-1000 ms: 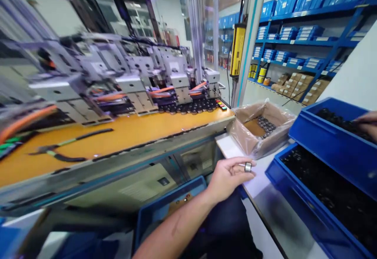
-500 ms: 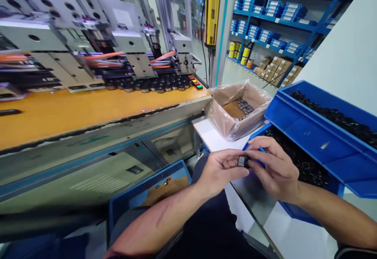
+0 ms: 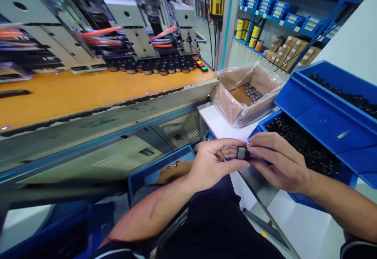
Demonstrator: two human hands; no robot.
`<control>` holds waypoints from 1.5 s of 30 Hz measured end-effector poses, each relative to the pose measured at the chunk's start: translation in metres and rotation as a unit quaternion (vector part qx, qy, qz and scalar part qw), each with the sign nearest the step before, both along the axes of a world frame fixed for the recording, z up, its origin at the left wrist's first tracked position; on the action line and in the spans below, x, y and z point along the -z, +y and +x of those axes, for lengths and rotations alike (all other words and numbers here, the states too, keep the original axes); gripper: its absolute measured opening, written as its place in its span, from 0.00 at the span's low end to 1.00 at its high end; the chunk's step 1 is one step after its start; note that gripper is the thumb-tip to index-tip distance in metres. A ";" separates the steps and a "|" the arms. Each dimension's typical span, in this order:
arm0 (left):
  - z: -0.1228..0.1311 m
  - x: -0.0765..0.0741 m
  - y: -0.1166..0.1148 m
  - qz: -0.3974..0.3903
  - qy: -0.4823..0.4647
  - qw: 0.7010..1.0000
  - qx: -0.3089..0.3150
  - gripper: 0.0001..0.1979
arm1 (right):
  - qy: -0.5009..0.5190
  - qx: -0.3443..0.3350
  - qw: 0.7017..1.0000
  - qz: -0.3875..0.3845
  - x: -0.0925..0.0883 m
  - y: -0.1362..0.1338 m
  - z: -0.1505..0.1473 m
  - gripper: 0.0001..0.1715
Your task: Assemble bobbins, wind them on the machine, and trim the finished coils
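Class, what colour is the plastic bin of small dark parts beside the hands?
Blue: the plastic bin shows best in the head view.

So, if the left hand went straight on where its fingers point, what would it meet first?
The right hand: the left hand points at it, both apparently pinching one small metal ring.

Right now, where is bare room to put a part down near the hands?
The white table is bare between the lined box and the left hand holding a ring. The orange bench is bare in front of the row of black parts. The lower blue bin and the upper blue bin are crowded with parts.
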State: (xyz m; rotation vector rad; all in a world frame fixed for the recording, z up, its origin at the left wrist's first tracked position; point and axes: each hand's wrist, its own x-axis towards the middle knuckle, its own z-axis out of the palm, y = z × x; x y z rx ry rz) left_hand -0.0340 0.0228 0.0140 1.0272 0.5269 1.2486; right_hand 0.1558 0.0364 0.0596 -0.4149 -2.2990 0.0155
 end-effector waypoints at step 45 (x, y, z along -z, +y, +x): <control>-0.004 0.012 -0.004 0.255 0.134 0.936 -0.203 0.14 | 0.035 0.042 0.998 -0.029 0.009 -0.007 -0.009 0.14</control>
